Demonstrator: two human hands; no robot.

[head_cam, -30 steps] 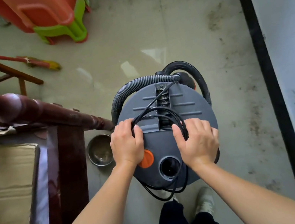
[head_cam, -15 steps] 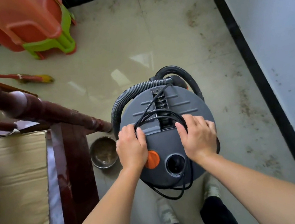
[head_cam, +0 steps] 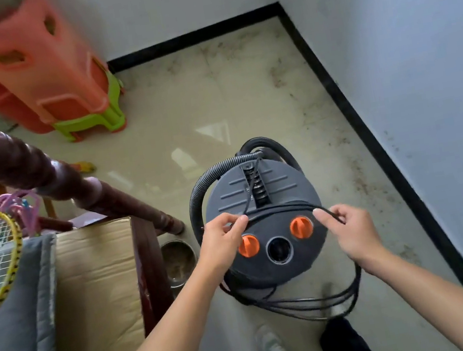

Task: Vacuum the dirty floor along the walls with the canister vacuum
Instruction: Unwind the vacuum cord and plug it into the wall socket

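Both hands, left hand (head_cam: 222,239) and right hand (head_cam: 352,230), pinch the cord (head_cam: 279,209) stretched left-to-right across the vacuum (head_cam: 265,218) lid.

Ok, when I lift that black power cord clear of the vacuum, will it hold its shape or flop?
Probably flops: the power cord sags in loose loops beside the vacuum. Likely light, since the left hand and right hand pinch it with fingertips. Loops may tangle.

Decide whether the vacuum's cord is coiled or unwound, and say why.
Coiled: the cord hangs in several loops around the vacuum, pinched by the left hand and right hand.
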